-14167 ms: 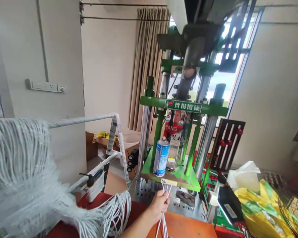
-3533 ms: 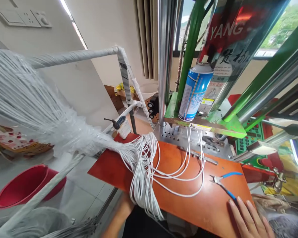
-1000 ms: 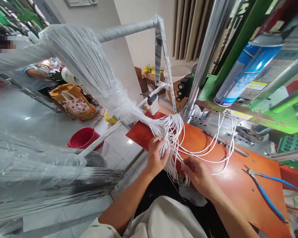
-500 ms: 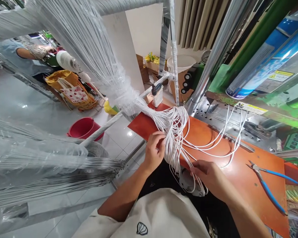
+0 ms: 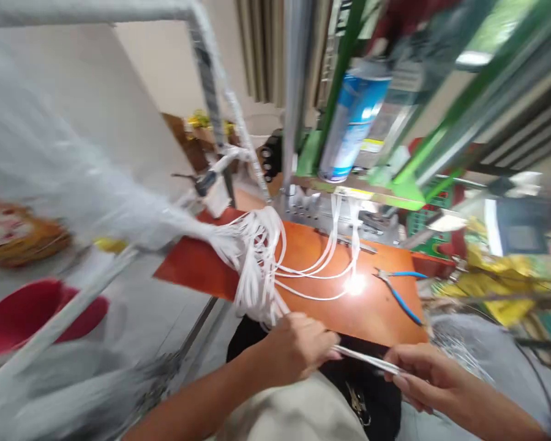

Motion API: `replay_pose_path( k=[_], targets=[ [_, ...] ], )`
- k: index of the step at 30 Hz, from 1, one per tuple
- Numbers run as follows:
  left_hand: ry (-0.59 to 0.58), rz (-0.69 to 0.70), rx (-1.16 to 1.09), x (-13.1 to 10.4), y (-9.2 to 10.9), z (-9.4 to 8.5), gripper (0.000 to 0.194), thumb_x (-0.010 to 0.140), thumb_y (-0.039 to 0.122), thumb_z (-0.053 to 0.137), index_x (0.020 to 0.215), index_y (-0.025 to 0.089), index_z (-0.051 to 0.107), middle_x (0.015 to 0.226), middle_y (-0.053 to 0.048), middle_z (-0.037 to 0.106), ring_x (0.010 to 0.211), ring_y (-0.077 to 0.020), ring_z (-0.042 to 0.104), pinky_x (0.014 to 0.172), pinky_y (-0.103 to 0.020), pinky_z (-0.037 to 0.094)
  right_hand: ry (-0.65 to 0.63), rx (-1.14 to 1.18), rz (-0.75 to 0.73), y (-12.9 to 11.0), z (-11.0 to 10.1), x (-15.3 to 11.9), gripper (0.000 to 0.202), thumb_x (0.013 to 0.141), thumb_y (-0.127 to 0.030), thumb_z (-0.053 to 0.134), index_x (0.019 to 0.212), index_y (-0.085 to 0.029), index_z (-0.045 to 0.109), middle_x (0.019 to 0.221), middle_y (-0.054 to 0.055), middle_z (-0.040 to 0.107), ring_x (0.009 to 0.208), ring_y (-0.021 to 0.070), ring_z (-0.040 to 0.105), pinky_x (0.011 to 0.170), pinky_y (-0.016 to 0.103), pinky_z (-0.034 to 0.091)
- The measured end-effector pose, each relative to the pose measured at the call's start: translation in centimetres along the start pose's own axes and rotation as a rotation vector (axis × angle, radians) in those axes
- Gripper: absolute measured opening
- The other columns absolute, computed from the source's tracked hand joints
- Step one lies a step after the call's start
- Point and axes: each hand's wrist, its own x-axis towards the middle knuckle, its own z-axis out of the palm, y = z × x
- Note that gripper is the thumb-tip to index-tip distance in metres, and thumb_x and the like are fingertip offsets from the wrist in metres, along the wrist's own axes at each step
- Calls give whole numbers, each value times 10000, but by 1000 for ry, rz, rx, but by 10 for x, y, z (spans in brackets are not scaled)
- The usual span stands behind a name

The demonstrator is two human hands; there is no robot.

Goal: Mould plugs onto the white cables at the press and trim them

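Several white cables (image 5: 365, 356) stretch between my two hands, over my lap. My left hand (image 5: 298, 344) is closed around them beside the front edge of the orange-brown board (image 5: 321, 306). Farther right, my right hand (image 5: 429, 376) pinches the same cables between thumb and fingers. A looped bundle of white cables (image 5: 257, 263) lies on the board's left part and hangs over its front edge. A few strands curve from it toward the metal machine bed (image 5: 303, 205). Pliers with blue handles (image 5: 397, 288) rest on the board's right side. Motion blurs much of the view.
A wrapped cable bunch (image 5: 105, 196) comes in from the upper left past a wrapped frame (image 5: 232, 92). A blue-and-white spray can (image 5: 356, 122) stands on the green machine (image 5: 411, 196). The red bucket (image 5: 41, 312) is on the floor at left; a bag of wire scraps (image 5: 468, 343) sits at right.
My view has swung right. My left hand has moved from the looped bundle to grip the cables, and my right hand has moved right, drawing them out straight between both hands.
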Motion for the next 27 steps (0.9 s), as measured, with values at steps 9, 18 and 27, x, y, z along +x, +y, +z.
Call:
replay_pose_path(
  k=[9, 18, 27],
  targets=[
    [-570, -575, -738, 19, 4, 45, 471, 877, 512, 741, 1256, 235, 698, 931, -40, 713, 783, -192, 623, 714, -271, 463, 387, -597, -241, 27, 39, 4, 240, 1020, -205, 528, 819, -210, 659, 807, -13, 707, 720, 122, 603, 671, 260, 325],
    [-573, -788, -943, 52, 3, 90, 605, 853, 777, 668, 888, 177, 595, 574, 58, 502, 421, -47, 304, 427, -187, 173, 431, -596, -313, 51, 9, 11, 146, 922, -228, 699, 777, -211, 702, 763, -33, 721, 680, 107, 588, 602, 256, 265],
    [-423, -811, -1052, 108, 19, 102, 678, 810, 818, 677, 689, 159, 573, 502, 25, 490, 354, -48, 350, 386, -204, 235, 857, -504, -340, 39, 0, 45, 337, 1083, -426, 486, 882, -197, 630, 862, 8, 680, 760, 137, 587, 653, 280, 337]
  ],
)
